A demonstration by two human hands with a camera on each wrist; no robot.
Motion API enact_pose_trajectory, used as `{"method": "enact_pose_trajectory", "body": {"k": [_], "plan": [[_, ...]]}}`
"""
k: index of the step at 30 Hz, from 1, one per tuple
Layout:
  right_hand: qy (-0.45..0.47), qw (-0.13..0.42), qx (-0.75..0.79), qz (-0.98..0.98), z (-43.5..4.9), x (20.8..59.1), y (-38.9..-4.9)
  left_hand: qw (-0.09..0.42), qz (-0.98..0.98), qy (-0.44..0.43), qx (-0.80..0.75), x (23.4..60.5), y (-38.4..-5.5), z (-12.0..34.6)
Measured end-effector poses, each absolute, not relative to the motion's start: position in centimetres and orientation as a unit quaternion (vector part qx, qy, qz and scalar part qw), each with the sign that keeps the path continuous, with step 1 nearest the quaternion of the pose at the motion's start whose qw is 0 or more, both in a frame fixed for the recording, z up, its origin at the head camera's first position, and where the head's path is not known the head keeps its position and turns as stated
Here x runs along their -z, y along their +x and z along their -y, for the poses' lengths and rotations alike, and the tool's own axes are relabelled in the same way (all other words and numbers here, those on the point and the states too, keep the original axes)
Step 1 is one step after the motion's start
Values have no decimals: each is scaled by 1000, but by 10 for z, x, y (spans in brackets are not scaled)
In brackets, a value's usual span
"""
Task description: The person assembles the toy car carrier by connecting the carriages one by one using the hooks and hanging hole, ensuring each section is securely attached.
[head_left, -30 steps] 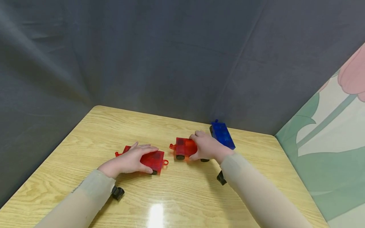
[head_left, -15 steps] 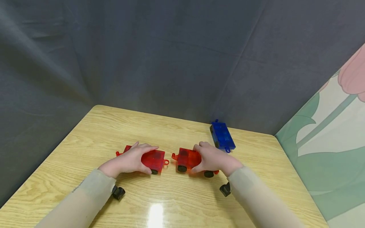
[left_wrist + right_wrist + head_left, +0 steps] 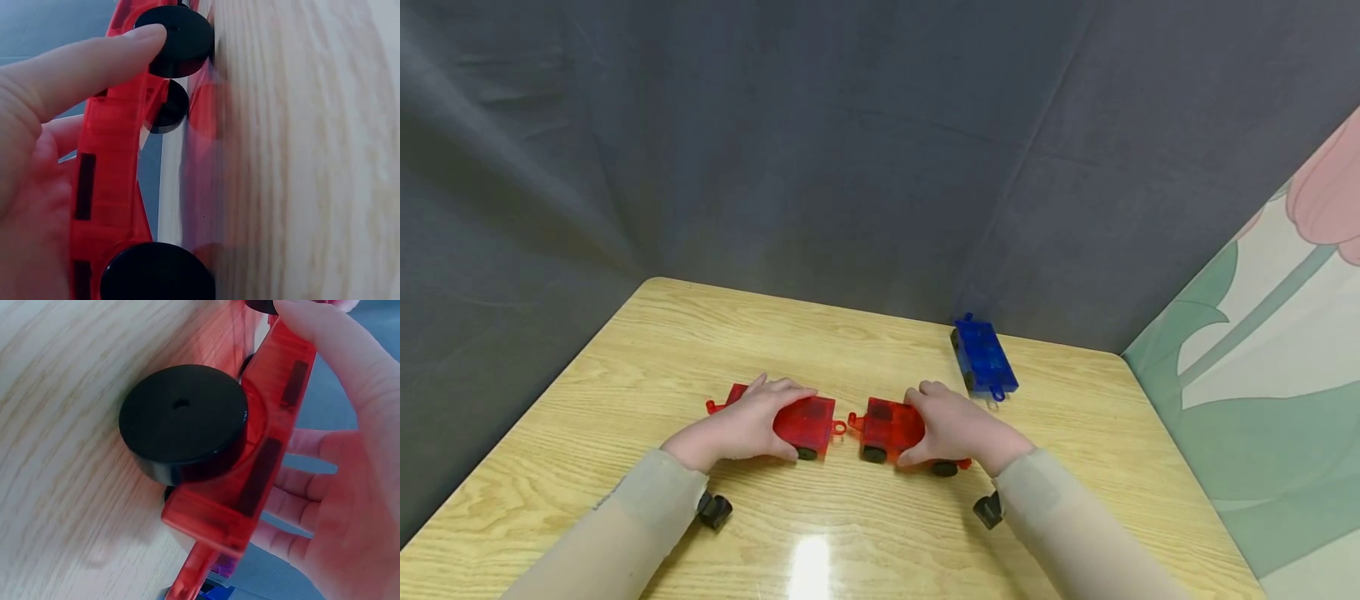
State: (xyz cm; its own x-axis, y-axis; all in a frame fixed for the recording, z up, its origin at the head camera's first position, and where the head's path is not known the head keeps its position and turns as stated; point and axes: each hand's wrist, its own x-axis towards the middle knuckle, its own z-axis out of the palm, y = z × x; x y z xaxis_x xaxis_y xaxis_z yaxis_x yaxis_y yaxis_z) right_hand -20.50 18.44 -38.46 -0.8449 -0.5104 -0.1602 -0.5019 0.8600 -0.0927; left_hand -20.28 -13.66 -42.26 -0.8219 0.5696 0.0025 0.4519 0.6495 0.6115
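My left hand grips a translucent red toy train car from above, fingers over the far side and thumb at a black wheel. A ring sticks out of that car's right end. To the right, my right hand holds a second red toy train car, with thumb on the near side and fingers round the far side. Its upturned hook faces the ring, very close to it; whether they touch I cannot tell. The hands cover the middle of both cars.
A blue toy train car stands at the table's back edge, behind my right hand. The wooden table meets a dark grey curtain at the back. A flowered panel borders its right side.
My right hand has brought its red car toward me, then slightly left, so its hook is closer to the other car's ring. My left hand and its car have barely moved.
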Motion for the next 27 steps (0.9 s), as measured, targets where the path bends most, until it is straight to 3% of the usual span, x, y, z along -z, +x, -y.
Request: {"method": "enact_pose_trajectory", "body": {"k": [27], "plan": [[-294,72,19,-953,-174,385,-197,87,-890,292,-340,420,-203,137]]}}
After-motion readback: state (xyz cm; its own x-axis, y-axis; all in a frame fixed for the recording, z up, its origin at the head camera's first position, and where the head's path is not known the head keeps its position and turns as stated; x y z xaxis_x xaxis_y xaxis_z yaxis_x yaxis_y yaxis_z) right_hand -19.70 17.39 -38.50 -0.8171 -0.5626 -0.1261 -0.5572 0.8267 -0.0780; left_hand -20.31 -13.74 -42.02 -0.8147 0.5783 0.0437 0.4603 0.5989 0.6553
